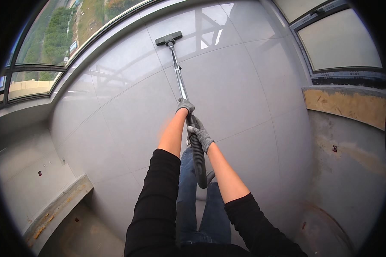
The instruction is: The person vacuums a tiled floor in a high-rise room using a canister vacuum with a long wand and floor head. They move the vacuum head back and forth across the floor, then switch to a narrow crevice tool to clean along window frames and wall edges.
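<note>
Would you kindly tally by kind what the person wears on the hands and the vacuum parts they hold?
Grey gloves: 2, left hand, right hand
Metal vacuum tube: 1
Black floor nozzle: 1
Ribbed hose: 1
Total: 5

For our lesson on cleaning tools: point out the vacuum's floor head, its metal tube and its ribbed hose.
floor head (168, 38), head view, middle of the black nozzle.
metal tube (179, 77), head view, midway along the shiny pipe.
ribbed hose (199, 162), head view, black section below the gloved hands.
</note>
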The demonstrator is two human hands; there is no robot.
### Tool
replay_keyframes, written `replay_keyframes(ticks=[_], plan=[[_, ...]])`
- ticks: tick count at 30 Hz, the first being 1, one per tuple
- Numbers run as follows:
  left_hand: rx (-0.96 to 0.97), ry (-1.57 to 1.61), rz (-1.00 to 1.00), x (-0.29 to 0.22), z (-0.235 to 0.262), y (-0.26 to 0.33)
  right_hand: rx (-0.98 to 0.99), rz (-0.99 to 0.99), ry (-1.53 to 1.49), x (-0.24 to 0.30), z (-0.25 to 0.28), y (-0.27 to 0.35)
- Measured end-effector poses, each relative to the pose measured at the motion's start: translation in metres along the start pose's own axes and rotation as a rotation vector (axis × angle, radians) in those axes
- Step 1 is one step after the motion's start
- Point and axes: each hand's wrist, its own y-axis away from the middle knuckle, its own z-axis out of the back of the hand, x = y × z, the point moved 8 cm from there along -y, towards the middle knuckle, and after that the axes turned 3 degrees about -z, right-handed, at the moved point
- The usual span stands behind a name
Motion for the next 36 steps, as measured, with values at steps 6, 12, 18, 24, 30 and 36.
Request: replay_keyframes(ticks=[6, 12, 18, 24, 30, 36], plan=[[0.113, 0.288, 0.055, -0.099, -0.036, 0.023, -0.118, -0.075, 0.12, -0.084, 0.065, 0.106], [0.102, 0.255, -0.156, -0.25, -0.087, 0.077, -0.236, -0.27, 0.191, -0.192, 0.137, 0.24], [0.243, 0.256, -0.284, -0.411, -0.142, 0.133, -0.267, -0.264, 0.239, -0.309, 0.23, 0.374], [0.104, 1.134, 0.294, -0.59, -0.237, 0.189, -0.325, -0.443, 0.188, -0.426, 0.311, 0.544], [0.412, 0.765, -0.237, -0.834, -0.277, 0.273, -0.456, -0.362, 0.236, -0.505, 0.365, 0.717], [0.145, 1.498, 0.565, -0.831, -0.31, 0.304, -0.39, -0.151, 0.422, -0.484, 0.359, 0.733]])
